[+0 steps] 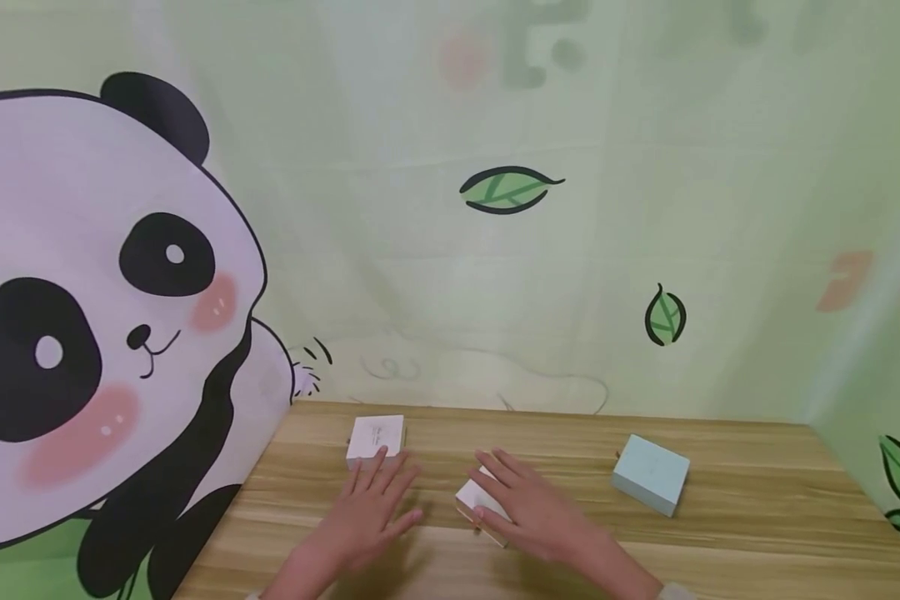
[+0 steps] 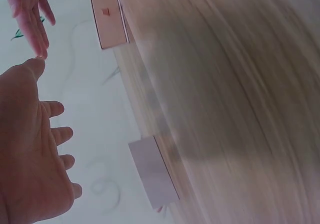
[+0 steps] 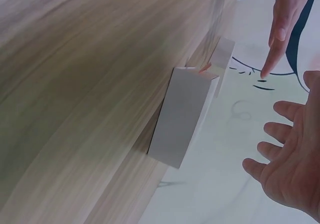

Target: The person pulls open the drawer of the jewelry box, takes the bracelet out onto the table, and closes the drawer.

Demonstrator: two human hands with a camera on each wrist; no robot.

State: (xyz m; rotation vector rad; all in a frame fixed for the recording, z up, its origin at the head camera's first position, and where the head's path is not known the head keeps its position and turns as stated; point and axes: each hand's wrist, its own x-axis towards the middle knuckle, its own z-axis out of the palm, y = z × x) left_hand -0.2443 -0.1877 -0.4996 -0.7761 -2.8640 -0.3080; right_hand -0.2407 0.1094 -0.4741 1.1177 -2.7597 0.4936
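My left hand (image 1: 371,512) hovers over the wood-grain table with its fingers spread, close to a small white box (image 1: 376,433) with faint print on its lid. In the left wrist view that hand holds nothing, and a gap separates it from the white box (image 2: 154,173). My right hand (image 1: 536,510) hangs above a second small white box (image 1: 474,498) and hides part of it in the head view. The left wrist view shows this box's pinkish side (image 2: 107,18) with a small tab. Seen from the right wrist, straight fingers (image 3: 277,133) stay apart from the box (image 3: 184,116).
A light blue box (image 1: 651,473) sits at an angle on the right of the table (image 1: 765,500). Behind the table's far edge hangs a pale green cloth (image 1: 390,250) printed with leaves and a large panda (image 1: 180,350) on the left.
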